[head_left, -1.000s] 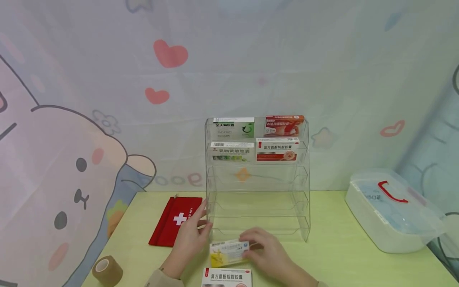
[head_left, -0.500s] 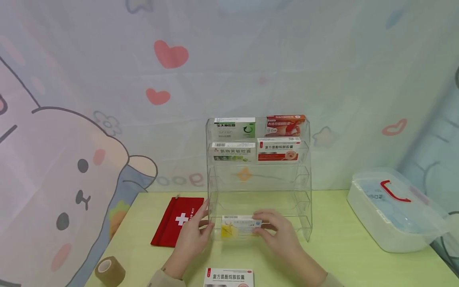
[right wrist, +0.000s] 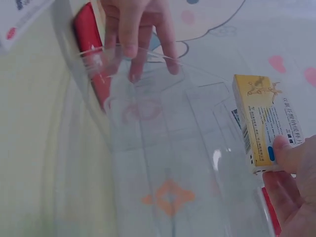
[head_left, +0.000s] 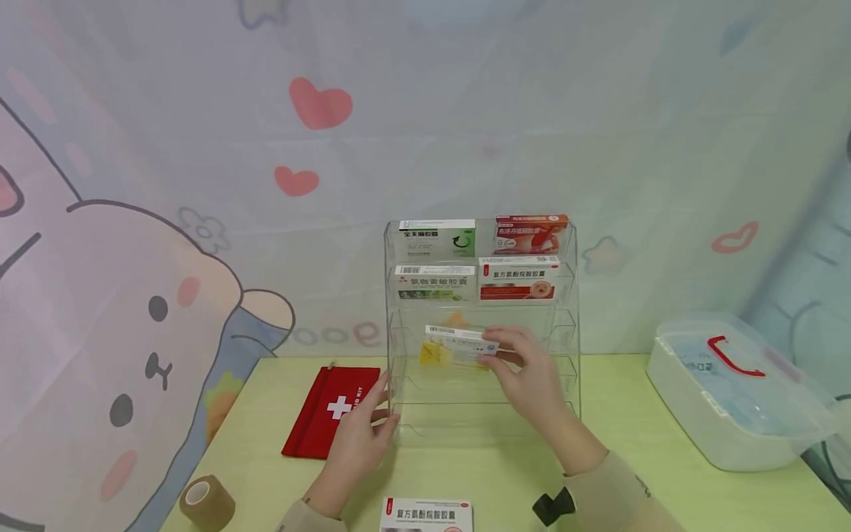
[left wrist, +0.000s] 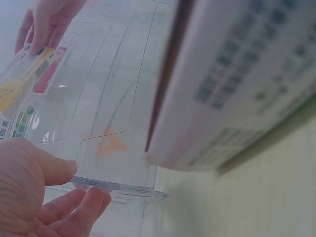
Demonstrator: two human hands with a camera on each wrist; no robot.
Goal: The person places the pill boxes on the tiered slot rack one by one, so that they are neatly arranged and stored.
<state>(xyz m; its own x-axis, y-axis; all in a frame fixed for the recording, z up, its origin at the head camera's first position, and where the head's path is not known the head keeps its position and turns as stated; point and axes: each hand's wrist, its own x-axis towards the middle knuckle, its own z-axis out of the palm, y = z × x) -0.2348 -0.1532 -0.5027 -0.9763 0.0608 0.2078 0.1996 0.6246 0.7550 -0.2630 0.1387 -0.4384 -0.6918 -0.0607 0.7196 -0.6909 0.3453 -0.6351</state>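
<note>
My right hand [head_left: 532,377] pinches a yellow-and-white medicine box [head_left: 459,346] by its right end, thumb in front. In the head view the box overlaps the third tier of the clear acrylic rack [head_left: 479,425]. At the rack's lower left side, my left hand [head_left: 359,436] grips the edge; the left wrist view shows thumb [left wrist: 61,170] and fingers on either side of it. On the upper two tiers stand a green-and-white box [head_left: 435,240], a red box [head_left: 530,236], a pale box with green print [head_left: 435,284] and a red-and-white box [head_left: 518,279].
Another red-and-white medicine box [head_left: 427,516] lies at the table's near edge. A red first-aid pouch [head_left: 319,421] lies left of the rack, with a brown bandage roll [head_left: 207,504] nearer. A lidded plastic case [head_left: 738,414] with a red handle stands at the right.
My right hand has lifted the yellow-and-white box from near the table, past the lowest tier, up and slightly right to the third tier's height. My left hand stays at the rack's side.
</note>
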